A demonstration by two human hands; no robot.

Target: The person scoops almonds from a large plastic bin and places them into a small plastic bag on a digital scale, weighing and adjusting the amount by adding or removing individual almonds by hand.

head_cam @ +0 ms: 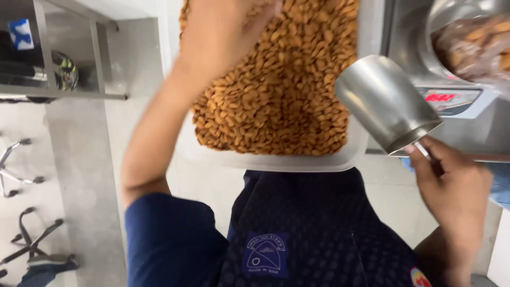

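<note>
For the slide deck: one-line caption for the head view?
Left hand in a white tub of almonds; right hand holds a steel scoop beside a scale.

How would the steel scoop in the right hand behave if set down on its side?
The steel scoop looks round-bodied, so it would probably roll. Its polished surface may be slippery. The right hand grips only its thin handle, so it likely feels light while empty.

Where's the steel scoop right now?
In the head view, the steel scoop is right of the almond tray, held by the right hand, just below the weighing scale.
</note>
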